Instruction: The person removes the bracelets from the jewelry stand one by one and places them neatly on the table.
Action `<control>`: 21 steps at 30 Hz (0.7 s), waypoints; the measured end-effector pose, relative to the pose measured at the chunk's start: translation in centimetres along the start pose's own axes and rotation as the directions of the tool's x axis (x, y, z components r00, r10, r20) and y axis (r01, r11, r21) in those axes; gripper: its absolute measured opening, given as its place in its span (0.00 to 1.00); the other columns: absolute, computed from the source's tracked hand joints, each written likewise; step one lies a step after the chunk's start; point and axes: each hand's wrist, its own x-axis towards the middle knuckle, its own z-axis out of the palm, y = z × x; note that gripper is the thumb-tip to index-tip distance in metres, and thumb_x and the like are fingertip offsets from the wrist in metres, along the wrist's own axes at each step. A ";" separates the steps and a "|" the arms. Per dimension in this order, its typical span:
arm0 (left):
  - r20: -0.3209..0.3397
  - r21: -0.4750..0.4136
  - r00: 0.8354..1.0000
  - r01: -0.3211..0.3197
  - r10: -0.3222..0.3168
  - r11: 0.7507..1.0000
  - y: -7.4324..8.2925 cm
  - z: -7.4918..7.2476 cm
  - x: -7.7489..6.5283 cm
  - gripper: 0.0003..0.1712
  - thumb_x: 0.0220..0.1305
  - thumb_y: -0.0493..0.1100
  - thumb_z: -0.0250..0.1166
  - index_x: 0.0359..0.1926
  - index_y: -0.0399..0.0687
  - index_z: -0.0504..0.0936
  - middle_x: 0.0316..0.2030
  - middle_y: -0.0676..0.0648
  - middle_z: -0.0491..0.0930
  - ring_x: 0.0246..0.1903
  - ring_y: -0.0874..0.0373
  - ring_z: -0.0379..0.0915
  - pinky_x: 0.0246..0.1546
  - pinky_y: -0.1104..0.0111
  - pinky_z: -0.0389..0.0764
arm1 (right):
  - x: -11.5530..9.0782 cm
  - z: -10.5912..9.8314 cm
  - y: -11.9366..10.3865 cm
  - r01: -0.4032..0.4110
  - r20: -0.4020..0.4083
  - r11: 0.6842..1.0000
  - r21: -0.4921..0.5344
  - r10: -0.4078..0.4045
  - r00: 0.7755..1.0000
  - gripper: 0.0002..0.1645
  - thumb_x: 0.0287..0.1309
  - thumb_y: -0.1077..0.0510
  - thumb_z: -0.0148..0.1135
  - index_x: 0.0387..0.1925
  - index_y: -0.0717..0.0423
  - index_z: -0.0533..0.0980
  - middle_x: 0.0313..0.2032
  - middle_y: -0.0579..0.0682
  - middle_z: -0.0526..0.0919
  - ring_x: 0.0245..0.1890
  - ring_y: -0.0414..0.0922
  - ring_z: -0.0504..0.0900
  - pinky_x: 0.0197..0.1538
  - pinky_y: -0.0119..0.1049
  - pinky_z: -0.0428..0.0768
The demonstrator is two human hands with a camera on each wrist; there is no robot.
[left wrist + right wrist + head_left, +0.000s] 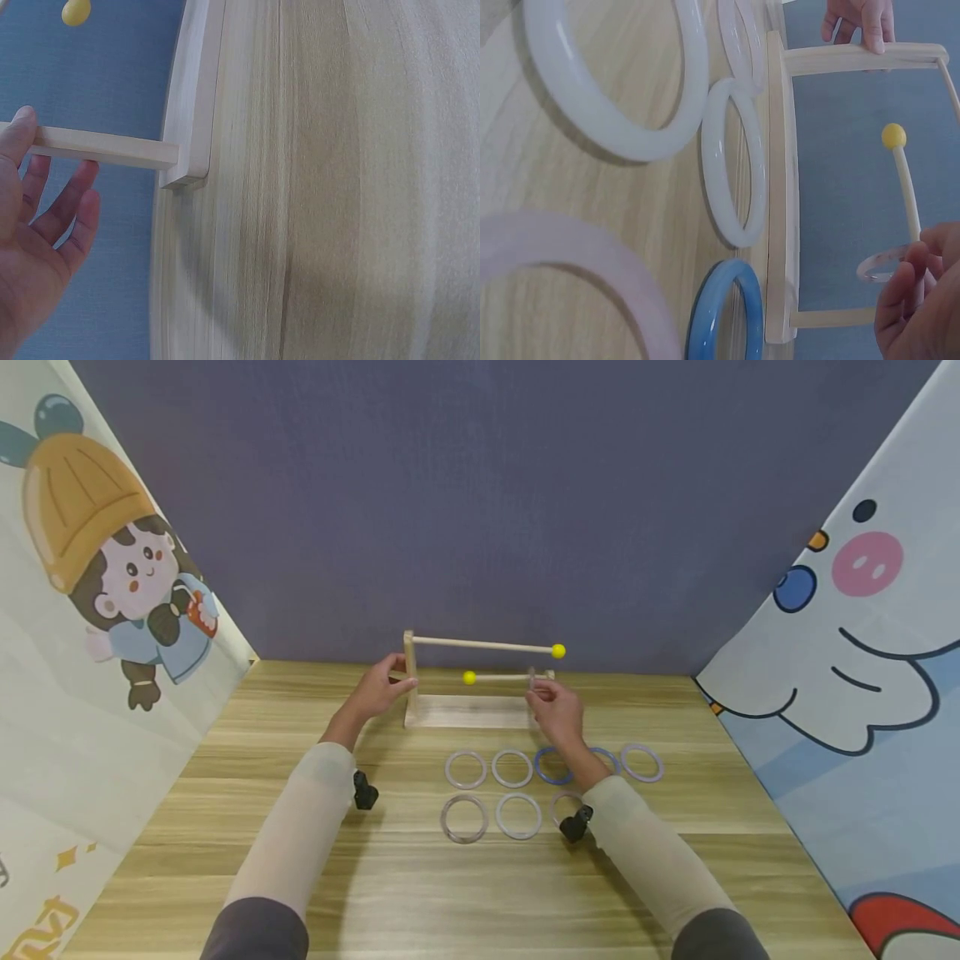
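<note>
A wooden stand (468, 712) sits at the table's back, with two rods tipped by yellow balls. My left hand (372, 689) pinches its left upright (109, 146), thumb on one side and fingers on the other. At the stand's right end, my right hand (561, 713) holds a pale translucent bangle (875, 266) between thumb and fingers. That bangle is around the lower rod (498, 677), near the right upright and away from the yellow ball (894, 136). No bangle shows on the upper rod (480, 644). My right fingers hide part of the held bangle.
Several bangles lie in two rows before the stand, among them a white bangle (519, 816), a blue bangle (724, 300) and a brownish bangle (464, 819). My right forearm passes over some of them. A dark wall (480, 510) rises behind the table (300, 877).
</note>
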 end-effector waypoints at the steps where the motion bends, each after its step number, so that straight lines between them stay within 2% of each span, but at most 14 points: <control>1: 0.000 0.002 1.000 -0.001 0.001 1.000 0.0 0.0 0.0 0.30 0.75 0.45 0.61 0.71 0.37 0.65 0.64 0.34 0.71 0.65 0.38 0.69 0.65 0.46 0.75 | 0.0 0.1 -0.1 -0.002 0.005 1.000 0.004 0.002 1.000 0.15 0.61 0.61 0.70 0.48 0.61 0.85 0.42 0.63 0.90 0.33 0.63 0.89 0.24 0.22 0.79; 3: 0.000 0.003 1.000 -0.002 0.002 1.000 0.0 0.0 0.0 0.30 0.75 0.45 0.61 0.71 0.37 0.65 0.64 0.34 0.71 0.65 0.37 0.69 0.65 0.46 0.75 | 0.0 0.2 -0.2 -0.004 0.016 1.000 0.008 0.004 1.000 0.15 0.61 0.60 0.69 0.49 0.61 0.85 0.42 0.63 0.90 0.35 0.65 0.88 0.24 0.22 0.79; 9: 0.002 0.001 1.000 -0.004 0.004 1.000 0.0 -0.1 0.1 0.30 0.75 0.45 0.61 0.71 0.38 0.65 0.65 0.34 0.71 0.64 0.37 0.70 0.65 0.46 0.75 | 0.0 0.5 -0.5 0.007 0.031 1.000 0.023 -0.008 0.999 0.14 0.60 0.61 0.70 0.47 0.61 0.85 0.42 0.63 0.90 0.37 0.64 0.89 0.25 0.23 0.81; 21: -0.012 -0.001 1.000 -0.017 0.017 1.000 -0.1 0.0 0.1 0.28 0.75 0.44 0.61 0.69 0.36 0.67 0.62 0.34 0.73 0.63 0.38 0.71 0.64 0.47 0.76 | 0.0 1.5 -1.1 0.000 0.044 0.999 0.046 -0.002 0.999 0.14 0.59 0.63 0.71 0.47 0.62 0.85 0.41 0.62 0.90 0.34 0.65 0.88 0.24 0.23 0.80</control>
